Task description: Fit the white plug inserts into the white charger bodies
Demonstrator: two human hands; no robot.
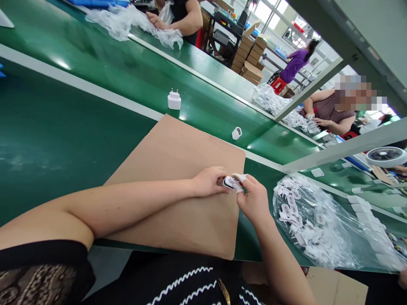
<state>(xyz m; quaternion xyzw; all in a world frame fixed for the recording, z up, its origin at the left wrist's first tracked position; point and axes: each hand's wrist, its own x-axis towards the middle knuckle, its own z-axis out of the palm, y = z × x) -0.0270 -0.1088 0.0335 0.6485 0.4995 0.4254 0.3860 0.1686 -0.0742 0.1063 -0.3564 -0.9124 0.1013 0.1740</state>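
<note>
Both my hands meet over the right edge of a brown cardboard sheet (pixel 178 169) on the green belt. My left hand (pixel 208 181) is closed around one end of a small white charger plug (pixel 229 183). My right hand (pixel 254 199), with white tape on a fingertip, pinches the other end of the same plug. A clear plastic bag of several white plugs (pixel 314 220) lies just right of my right hand.
One white plug (pixel 174 100) stands upright on the conveyor belt (pixel 95 67), another white plug (pixel 237 133) lies further right. Other people work across the belt with plastic bags (pixel 127 21). Grey frame bars (pixel 343 148), a fan (pixel 386 156) and stacked cartons (pixel 251 59) stand beyond.
</note>
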